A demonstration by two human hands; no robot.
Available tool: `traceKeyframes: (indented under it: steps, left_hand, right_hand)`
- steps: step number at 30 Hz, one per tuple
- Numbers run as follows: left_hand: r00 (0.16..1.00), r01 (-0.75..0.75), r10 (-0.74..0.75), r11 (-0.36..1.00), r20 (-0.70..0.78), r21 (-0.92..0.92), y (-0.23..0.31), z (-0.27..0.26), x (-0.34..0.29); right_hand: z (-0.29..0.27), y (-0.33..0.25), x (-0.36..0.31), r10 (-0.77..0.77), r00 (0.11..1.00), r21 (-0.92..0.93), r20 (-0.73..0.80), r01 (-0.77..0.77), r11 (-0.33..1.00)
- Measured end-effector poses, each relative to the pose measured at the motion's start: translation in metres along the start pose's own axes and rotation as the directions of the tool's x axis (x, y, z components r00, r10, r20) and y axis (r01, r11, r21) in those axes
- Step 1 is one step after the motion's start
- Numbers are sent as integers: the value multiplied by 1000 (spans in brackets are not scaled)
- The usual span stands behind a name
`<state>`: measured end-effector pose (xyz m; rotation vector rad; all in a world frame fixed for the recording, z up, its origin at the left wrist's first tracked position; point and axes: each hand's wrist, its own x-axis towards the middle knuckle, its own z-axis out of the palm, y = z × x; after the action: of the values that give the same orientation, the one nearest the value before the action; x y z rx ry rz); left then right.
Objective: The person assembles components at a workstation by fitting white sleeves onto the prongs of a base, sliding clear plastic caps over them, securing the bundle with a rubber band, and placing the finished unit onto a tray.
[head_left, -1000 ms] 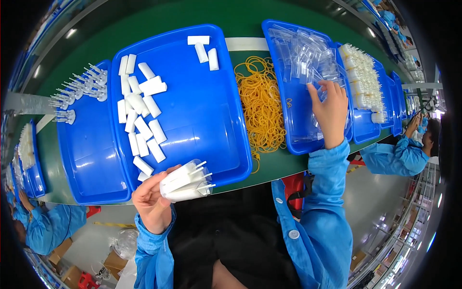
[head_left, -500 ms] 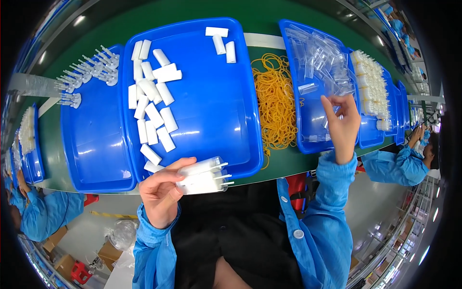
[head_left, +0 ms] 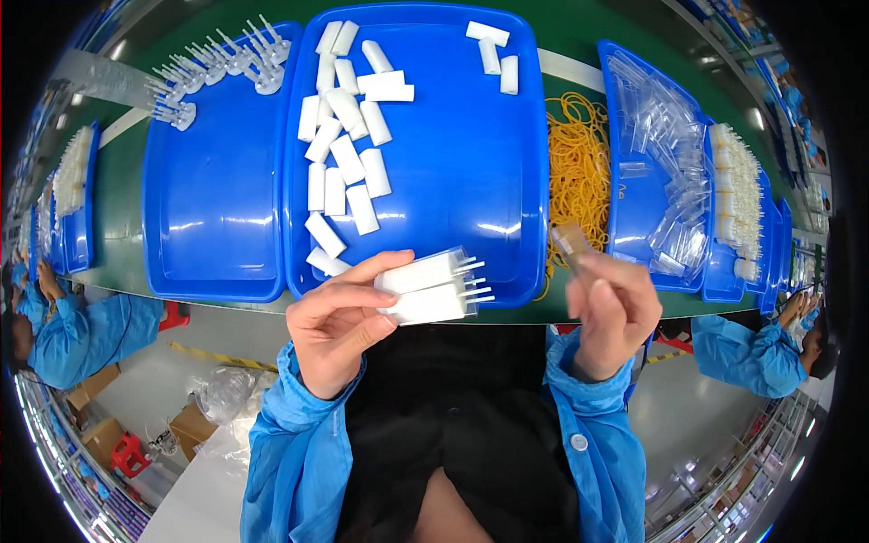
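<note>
My left hand (head_left: 337, 324) grips a bundle of white plastic pieces (head_left: 425, 288) with thin pins pointing right, held just below the front rim of the big blue tray (head_left: 507, 208). Several loose white pieces (head_left: 342, 154) lie in that tray's left half. My right hand (head_left: 617, 312), blurred by motion, pinches a small clear sleeve (head_left: 570, 242) over the table's front edge, a short way right of the bundle. A heap of yellow rubber bands (head_left: 579, 167) lies on the green table behind it.
A blue tray of clear sleeves (head_left: 634, 208) is at the right, with a tray of white parts (head_left: 738, 181) beyond. A left blue tray (head_left: 208, 217) holds clear pinned parts (head_left: 213, 68) at its far end. Co-workers in blue sit at the left (head_left: 63, 335) and right (head_left: 760, 348).
My right hand has drawn back from the tray of clear sleeves toward my body, carrying a sleeve. My left hand keeps the bundle, now closer to the right hand.
</note>
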<state>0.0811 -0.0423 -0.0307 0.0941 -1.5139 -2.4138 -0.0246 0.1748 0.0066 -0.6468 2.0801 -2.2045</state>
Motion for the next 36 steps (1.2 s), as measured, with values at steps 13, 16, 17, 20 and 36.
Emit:
traceKeyframes:
  steps: [13,16,17,20,36]
  left_hand:
    - [996,-64,71,990,-52,124,1,0,-2]
    - [996,-58,66,991,-62,117,-1,1,-1]
    - [996,-57,65,991,-61,117,-1,1,0]
    - [997,-38,45,993,-63,110,-1,2,0]
    - [999,-31,29,998,27,53,-3,6,8]
  right_hand:
    - [18,12,5,-50,983,112,177,30,993]
    - [17,11,3,26,1000,203,9,-27,979]
    - [17,13,2,26,1000,203,7,-27,979]
    - [21,19,-1,-128,991,65,23,127,990]
    - [26,16,5,181,980,269,86,-198,943]
